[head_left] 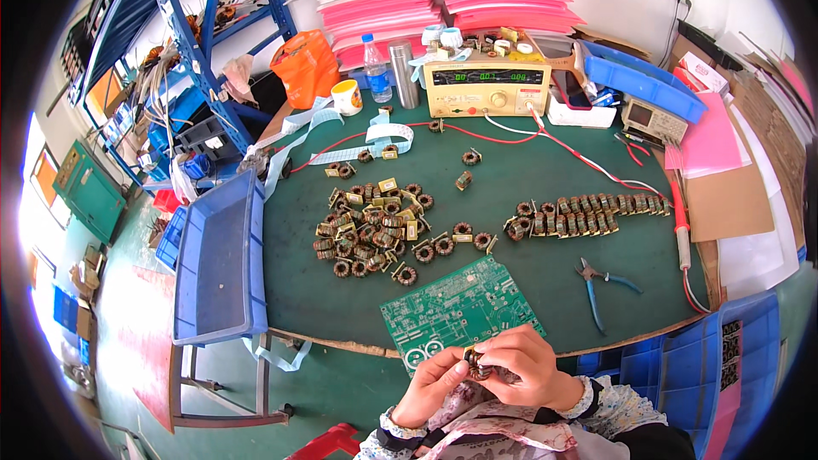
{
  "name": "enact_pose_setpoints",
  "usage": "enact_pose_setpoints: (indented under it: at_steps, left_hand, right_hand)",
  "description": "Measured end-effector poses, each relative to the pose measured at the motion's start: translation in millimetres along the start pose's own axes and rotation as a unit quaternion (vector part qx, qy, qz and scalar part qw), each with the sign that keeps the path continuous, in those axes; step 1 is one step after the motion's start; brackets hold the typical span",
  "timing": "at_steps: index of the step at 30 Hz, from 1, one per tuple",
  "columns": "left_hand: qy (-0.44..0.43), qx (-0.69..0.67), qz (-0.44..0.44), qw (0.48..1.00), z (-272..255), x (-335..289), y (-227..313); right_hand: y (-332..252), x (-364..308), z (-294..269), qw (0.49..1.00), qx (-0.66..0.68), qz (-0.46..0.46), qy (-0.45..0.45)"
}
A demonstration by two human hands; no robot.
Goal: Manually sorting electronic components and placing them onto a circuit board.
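Close to my body, at the table's front edge, my left hand [432, 390] and my right hand [530, 368] meet around a small toroidal coil [479, 369]. Both sets of fingers are closed on it, and they hide part of it. Just beyond my hands lies a green circuit board [460, 307], its near edge partly behind my fingers. A loose pile of similar coils [371, 226] sits on the green table to the left. More coils stand in neat rows [588, 215] at the right.
Blue-handled cutters [605, 281] lie open on the right. At the back stands a yellow bench meter [487, 89] with cables, beside a steel flask [403, 75], a water bottle [376, 71] and a yellow-white mug [347, 97]. A blue tray [223, 260] flanks the table's left edge.
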State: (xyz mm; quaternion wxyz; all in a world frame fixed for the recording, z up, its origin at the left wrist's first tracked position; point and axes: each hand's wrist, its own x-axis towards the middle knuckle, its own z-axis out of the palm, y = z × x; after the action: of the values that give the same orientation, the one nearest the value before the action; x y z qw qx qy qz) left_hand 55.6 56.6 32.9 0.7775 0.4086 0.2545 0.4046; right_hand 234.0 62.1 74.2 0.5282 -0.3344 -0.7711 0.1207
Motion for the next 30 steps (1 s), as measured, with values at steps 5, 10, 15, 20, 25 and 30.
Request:
enact_pose_setpoints:
  at_steps: [5,10,15,20,25,30]
  left_hand:
    - [0.002,-0.005,-0.036,0.999,-3,3,-4]
    - [0.037,0.038,0.012,0.999,4,-6,11]
    - [0.196,0.081,0.047,0.976,-7,-33,20]
    - [0.289,0.195,0.045,0.936,-45,-57,16]
    - [0.305,0.214,0.043,0.927,-55,-62,-1]
    - [0.273,0.201,0.015,0.941,-50,-51,-22]
  right_hand:
    - [0,0,-7,1.000,-0.009,0.005,-0.001]
    - [23,15,-45,0.989,0.036,0.141,0.020]
    - [116,6,-145,0.897,-0.305,0.245,0.204]
    - [187,-26,-194,0.862,-0.310,0.384,0.113]
    - [222,-37,-187,0.884,-0.339,0.307,0.100]
    - [163,7,-147,0.851,-0.478,0.209,0.050]
